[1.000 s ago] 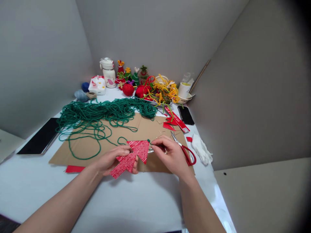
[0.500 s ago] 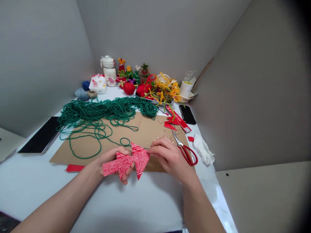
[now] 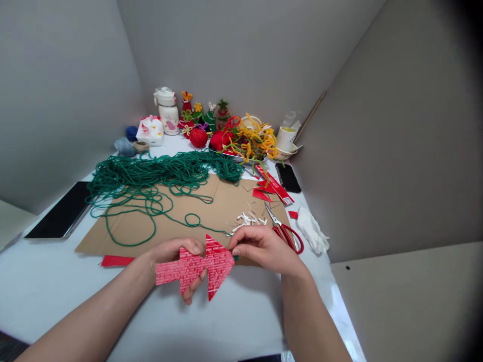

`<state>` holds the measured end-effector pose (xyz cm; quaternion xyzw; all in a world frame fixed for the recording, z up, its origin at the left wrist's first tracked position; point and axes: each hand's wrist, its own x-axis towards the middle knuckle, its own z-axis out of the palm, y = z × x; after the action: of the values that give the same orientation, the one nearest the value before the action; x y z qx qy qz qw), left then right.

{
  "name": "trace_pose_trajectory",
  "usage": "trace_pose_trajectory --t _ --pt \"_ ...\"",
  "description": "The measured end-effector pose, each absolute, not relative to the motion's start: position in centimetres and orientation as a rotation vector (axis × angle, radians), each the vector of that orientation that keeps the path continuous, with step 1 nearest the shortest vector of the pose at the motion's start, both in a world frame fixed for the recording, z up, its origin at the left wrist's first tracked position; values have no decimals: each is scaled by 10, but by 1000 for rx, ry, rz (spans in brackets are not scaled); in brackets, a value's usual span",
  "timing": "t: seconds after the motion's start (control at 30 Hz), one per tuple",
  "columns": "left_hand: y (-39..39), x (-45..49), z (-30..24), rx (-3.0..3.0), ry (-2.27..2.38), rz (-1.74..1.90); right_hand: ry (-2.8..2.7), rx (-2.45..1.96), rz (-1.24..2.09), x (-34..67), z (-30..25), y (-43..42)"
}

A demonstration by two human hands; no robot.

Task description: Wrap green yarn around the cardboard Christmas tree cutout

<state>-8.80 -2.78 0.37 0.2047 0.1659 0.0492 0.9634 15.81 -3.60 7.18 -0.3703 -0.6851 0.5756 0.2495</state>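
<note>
My left hand point(image 3: 175, 250) grips a red printed card cutout point(image 3: 219, 264) shaped like a tree, its pointed top facing right. The thumb lies on the upper edge and fingers show beneath. At that tip my right hand point(image 3: 260, 246) is pinched on green yarn point(image 3: 236, 258), a bit of which shows by the point. From a tangled green heap point(image 3: 162, 168) at the back, a single strand runs to my right fingers. How the yarn sits behind the card is hidden.
Under the yarn lies brown cardboard point(image 3: 196, 206). Red-handled scissors point(image 3: 289, 236), white paper scraps point(image 3: 249, 218) and a white cloth point(image 3: 312, 230) are near my right hand. A tablet point(image 3: 60, 211) lies left, a phone point(image 3: 288, 177) right. Yarn balls, a bottle point(image 3: 168, 113) and small ornaments stand behind.
The cutout has dropped slightly and tilted more towards me. My right hand has turned at the tip, where green yarn now shows. White scraps behind it have come into view.
</note>
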Motion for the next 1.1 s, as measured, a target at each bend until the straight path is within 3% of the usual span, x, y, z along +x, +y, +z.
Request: trace_pose_trajectory --t 0.17,0.6,1.1 --pt "-34 -84 13 418 328 155 -1547 -918 1967 158 61 -33" --pt "-35 -81 21 541 179 248 -1218 -885 2147 146 52 -33" --pt "-32 -79 25 596 310 501 -1242 -957 1698 142 51 -31"
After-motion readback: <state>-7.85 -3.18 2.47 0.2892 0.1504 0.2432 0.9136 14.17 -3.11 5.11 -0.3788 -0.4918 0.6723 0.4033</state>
